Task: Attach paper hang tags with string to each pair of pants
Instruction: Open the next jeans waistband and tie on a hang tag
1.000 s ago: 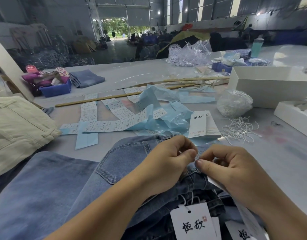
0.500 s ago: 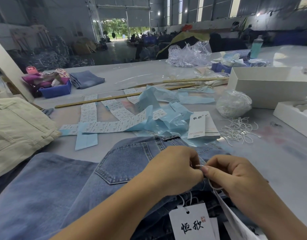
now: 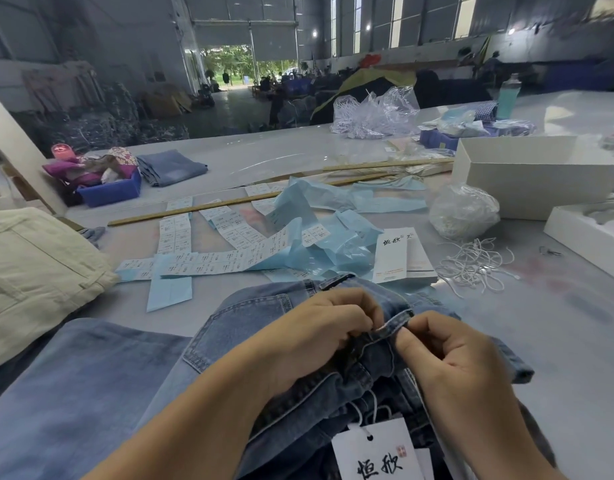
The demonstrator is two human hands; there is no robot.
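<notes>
The blue jeans (image 3: 264, 341) lie at the near edge of the grey table (image 3: 558, 341), waistband up toward the middle, and both hands meet over a belt loop (image 3: 395, 323). The left hand (image 3: 319, 337) has its fingers curled down onto the denim beside the loop, and the right hand (image 3: 451, 362) pinches at the loop's other end with thumb and forefinger. A thin pale strand seems to run between the fingertips, but it is too fine to be sure of, and what the left fingers actually grip is hidden under the knuckles.

Below the hands a white hang tag (image 3: 375, 452) with black characters hangs on a white string (image 3: 364, 410); its lower part is cut off by the frame, and a second tag behind it barely shows. The right forearm covers the jeans' near right side.

Further out, a stack of spare tags (image 3: 399, 254) lies just beyond the waistband, with loose white string loops (image 3: 472, 265) to its right and a clear bag (image 3: 463, 211) behind them. Blue backing paper and label strips (image 3: 201, 261) sprawl to the left of centre. Cream trousers (image 3: 32, 268) crowd the left edge, white boxes (image 3: 527, 174) the right, leaving bare tabletop right of the hands.
</notes>
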